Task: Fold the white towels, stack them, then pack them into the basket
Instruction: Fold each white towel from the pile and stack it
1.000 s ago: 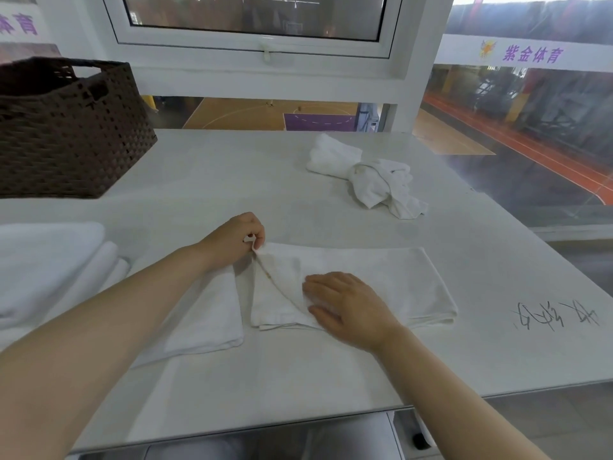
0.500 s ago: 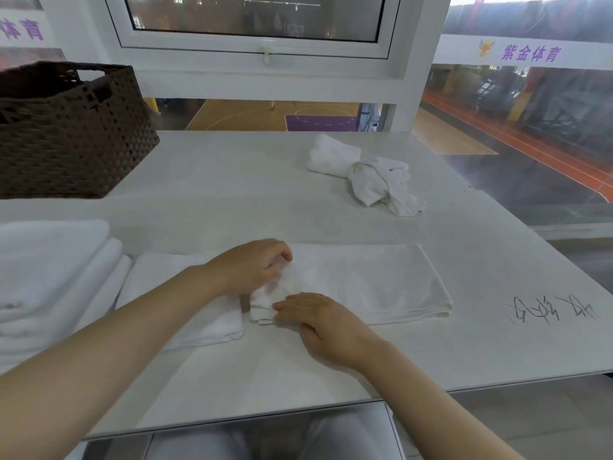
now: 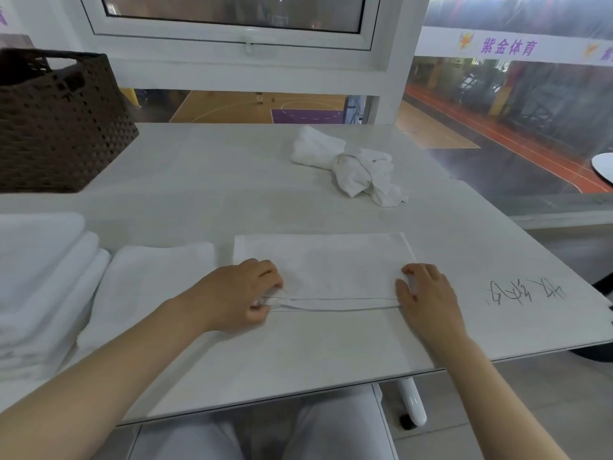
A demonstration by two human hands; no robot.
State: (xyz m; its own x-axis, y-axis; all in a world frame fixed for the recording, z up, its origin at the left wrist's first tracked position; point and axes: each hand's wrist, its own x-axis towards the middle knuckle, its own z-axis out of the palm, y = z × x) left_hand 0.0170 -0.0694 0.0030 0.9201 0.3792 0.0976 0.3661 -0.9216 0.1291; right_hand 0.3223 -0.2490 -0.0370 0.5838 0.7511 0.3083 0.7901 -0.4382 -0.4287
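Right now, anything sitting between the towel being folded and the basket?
Nothing visible on the tabletop along the diagonal from the flat towel, held at its near corners by the left hand and right hand, to the basket. The folded towel and stack lie left, below that line.

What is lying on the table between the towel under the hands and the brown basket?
In the head view, only bare table lies between the flat towel and the basket; the crumpled towel sits off to the right.
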